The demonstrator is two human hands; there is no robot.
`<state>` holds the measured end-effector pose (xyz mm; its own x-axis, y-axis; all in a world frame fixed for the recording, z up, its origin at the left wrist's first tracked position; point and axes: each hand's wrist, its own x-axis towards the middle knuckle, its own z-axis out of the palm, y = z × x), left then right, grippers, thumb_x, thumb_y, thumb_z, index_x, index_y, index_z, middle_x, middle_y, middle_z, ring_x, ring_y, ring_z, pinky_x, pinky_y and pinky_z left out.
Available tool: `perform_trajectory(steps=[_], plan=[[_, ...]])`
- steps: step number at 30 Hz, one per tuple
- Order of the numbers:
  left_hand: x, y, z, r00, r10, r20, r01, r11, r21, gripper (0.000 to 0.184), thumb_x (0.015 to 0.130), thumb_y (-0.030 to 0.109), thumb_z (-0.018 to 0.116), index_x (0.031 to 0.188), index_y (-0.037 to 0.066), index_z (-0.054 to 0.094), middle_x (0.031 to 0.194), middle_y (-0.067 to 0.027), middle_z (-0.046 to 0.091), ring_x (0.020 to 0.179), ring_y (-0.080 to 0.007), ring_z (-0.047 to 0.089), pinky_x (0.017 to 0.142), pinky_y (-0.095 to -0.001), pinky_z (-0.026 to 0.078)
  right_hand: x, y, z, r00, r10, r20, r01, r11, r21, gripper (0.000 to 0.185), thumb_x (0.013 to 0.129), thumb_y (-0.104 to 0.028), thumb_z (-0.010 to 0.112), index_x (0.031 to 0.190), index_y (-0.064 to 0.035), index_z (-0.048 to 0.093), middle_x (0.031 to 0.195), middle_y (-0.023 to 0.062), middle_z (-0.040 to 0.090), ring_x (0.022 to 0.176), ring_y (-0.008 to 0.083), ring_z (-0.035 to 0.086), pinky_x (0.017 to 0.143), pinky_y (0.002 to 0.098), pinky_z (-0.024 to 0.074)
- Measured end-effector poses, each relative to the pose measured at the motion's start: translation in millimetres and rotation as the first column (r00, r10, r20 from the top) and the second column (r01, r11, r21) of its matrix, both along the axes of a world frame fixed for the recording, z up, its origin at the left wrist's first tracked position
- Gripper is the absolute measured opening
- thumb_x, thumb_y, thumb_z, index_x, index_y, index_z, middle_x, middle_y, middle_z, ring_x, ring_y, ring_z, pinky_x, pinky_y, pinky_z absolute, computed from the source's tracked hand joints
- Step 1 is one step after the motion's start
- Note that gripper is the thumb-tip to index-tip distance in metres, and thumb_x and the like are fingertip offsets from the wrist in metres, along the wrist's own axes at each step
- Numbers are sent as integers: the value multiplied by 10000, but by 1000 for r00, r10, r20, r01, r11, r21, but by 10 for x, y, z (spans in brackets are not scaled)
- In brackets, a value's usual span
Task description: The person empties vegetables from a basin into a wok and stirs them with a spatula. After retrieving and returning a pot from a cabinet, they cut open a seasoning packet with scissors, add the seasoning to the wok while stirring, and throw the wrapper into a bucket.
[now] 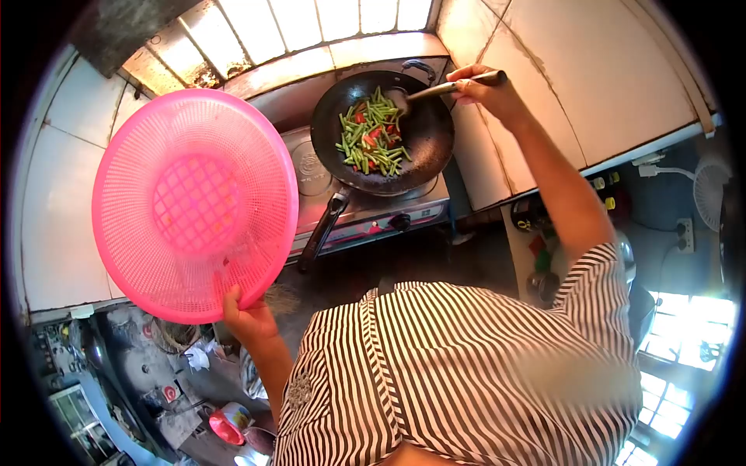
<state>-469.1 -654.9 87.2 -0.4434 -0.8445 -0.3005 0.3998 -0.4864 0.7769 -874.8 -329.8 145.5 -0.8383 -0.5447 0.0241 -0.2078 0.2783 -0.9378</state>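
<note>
My left hand (250, 317) is closed on the rim of a large pink plastic colander (128, 194), which is tilted so that its inside faces me. Only a few small scraps show in it. My right hand (475, 87) grips the handle of a spatula (435, 91), whose head rests in a black wok (430, 140). Cut green beans (361, 155) mixed with red pieces (375, 133) lie in the wok around the spatula's head. The wok sits on a gas stove (435, 198), its black handle (322, 233) pointing toward me.
A barred window (287, 23) is behind the stove. Tiled wall (544, 85) rises close on the right. At lower left, a red and white container (228, 423) stands on the floor. A white fan (711, 194) and a wall socket (684, 235) are at far right.
</note>
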Motion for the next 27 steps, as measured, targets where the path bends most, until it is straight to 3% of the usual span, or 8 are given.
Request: perform_trajectory(steps=[4, 6, 9, 15, 18, 22, 24, 27], plan=[[-11, 58, 141, 1000, -4, -5, 3, 1000, -18, 471, 768, 30, 521, 1226, -46, 439, 1121, -146, 571, 957, -250, 599, 784, -365, 536, 245, -386, -31, 977, 194, -87, -205, 967, -151, 157, 842, -54, 601, 986, -7, 639, 948, 76, 662, 911, 144, 616, 826, 267, 491], [76, -43, 17, 999, -39, -1, 39, 999, -2, 470, 772, 28, 519, 1230, -40, 436, 1120, -146, 572, 947, -249, 601, 772, -364, 536, 513, -544, 195, 805, 520, -287, -543, 840, -2, 148, 809, 15, 587, 951, 8, 632, 1011, 94, 655, 1011, 189, 598, 880, 307, 473], [74, -69, 11, 999, -54, -5, 55, 998, 29, 467, 780, 25, 514, 1236, -31, 433, 1117, -144, 573, 929, -247, 605, 755, -363, 536, 789, -583, 675, 710, 669, -219, -632, 743, 220, 142, 794, 36, 578, 924, 5, 626, 1037, 115, 646, 1056, 208, 582, 906, 327, 457], [41, -114, 1, 995, -74, -67, 77, 996, 53, 469, 783, 18, 508, 1243, -33, 429, 1125, -145, 569, 933, -252, 605, 737, -355, 544, 1283, -449, 1382, 731, 670, -127, -599, 720, 350, 148, 765, 28, 579, 899, 9, 637, 1053, 146, 636, 962, 181, 605, 855, 303, 473], [9, -145, -4, 992, -89, -84, 93, 995, 41, 484, 777, 14, 507, 1251, -36, 422, 1140, -147, 565, 960, -257, 602, 744, -354, 552, 1383, -470, 1187, 793, 607, 45, -590, 748, 304, 175, 748, 49, 559, 902, 17, 637, 1049, 139, 635, 950, 183, 606, 837, 293, 479], [-34, -163, -16, 989, -119, -91, 123, 992, 33, 497, 766, 8, 508, 1254, -39, 423, 1160, -150, 561, 994, -263, 597, 772, -360, 557, 1229, -538, 616, 795, 594, -121, -527, 776, 347, 184, 757, 51, 555, 913, 11, 643, 1013, 145, 636, 953, 181, 602, 829, 287, 480], [-63, -163, -22, 990, -113, -88, 116, 993, 33, 495, 766, 8, 510, 1251, -39, 428, 1161, -149, 561, 993, -261, 598, 765, -357, 556, 1121, -502, 448, 831, 452, -325, -379, 887, 264, 169, 790, 15, 559, 929, -6, 653, 905, 115, 654, 884, 157, 619, 781, 269, 496], [-55, -171, -20, 994, -89, -69, 92, 995, 44, 487, 768, 9, 514, 1246, -34, 437, 1162, -145, 563, 981, -256, 601, 751, -350, 552, 930, -299, 506, 982, 96, -161, -62, 977, 206, 136, 804, -75, 596, 900, -29, 681, 734, 22, 641, 674, 81, 607, 639, 232, 501]])
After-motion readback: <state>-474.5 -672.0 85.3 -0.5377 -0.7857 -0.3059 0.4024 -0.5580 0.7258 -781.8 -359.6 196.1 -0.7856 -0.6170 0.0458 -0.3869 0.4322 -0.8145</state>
